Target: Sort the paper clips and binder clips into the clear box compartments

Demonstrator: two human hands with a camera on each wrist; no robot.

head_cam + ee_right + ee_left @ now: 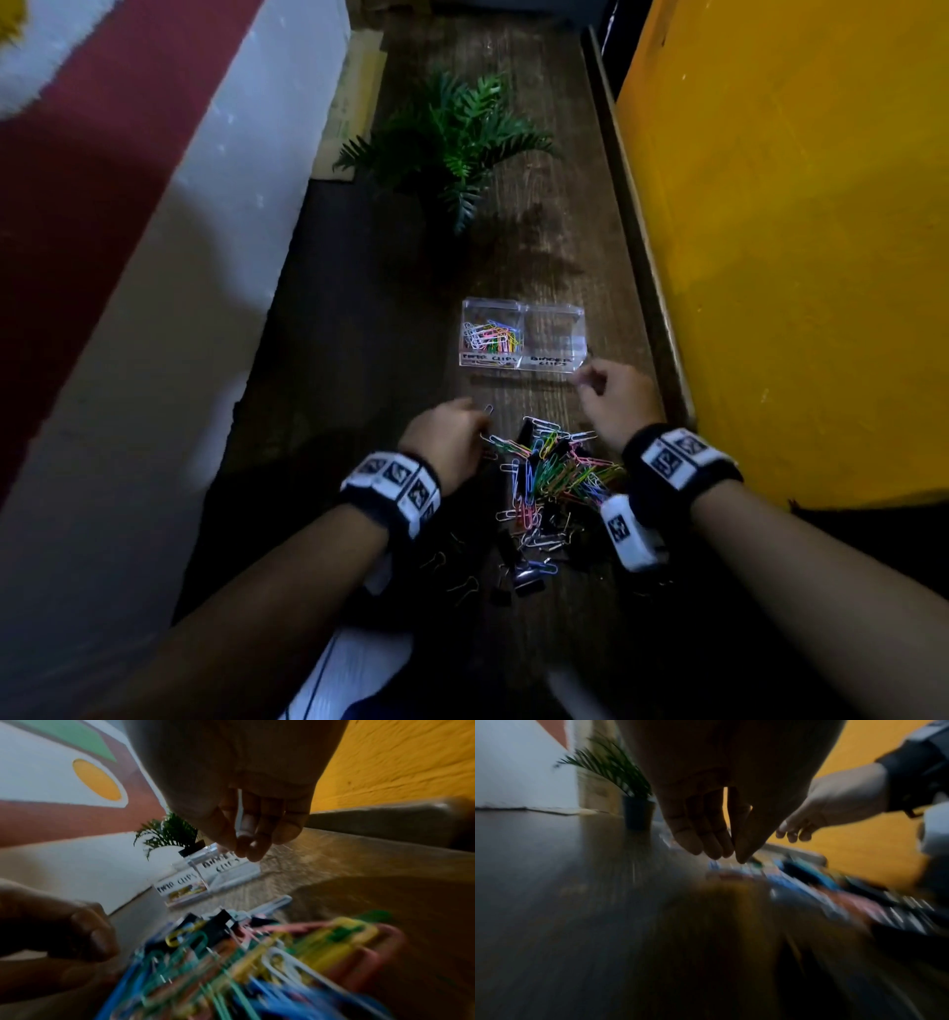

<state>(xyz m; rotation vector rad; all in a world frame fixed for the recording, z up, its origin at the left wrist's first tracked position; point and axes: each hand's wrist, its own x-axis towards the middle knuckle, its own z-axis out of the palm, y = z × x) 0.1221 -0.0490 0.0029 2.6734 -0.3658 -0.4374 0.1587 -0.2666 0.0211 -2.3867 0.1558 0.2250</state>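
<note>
**Two hands over the clip pile, clear box just beyond**

I see a long dark wooden table (359, 318) running away from me, with a yellow wall (796, 231) along its right side and a potted plant (452, 133) at the far end.

Nearer to me sits the clear box (521, 334), split into two side-by-side compartments, each with a handwritten label on its front. The left compartment holds a heap of coloured paper clips (490, 334). The right one, labelled for binder clips, looks to hold nothing I can make out through the clear wall.

Between the box and me lies the mixed pile (554, 473): coloured paper clips tangled with black binder clips (529, 586), which thin out toward the near edge.

My right hand (613, 395) hangs just in front of the box's right compartment, close to its near right corner. In the right wrist view its fingers (257, 833) are curled together around a thin white piece (240, 813); I cannot tell what kind of clip it is.

My left hand (447, 437) sits at the left edge of the pile. From the left wrist view its fingers (706, 829) are held together, tips meeting the thumb, low over the clips. A single paper clip (488, 410) shows at the fingertips in the head view, but I cannot tell whether it is pinched.
</note>
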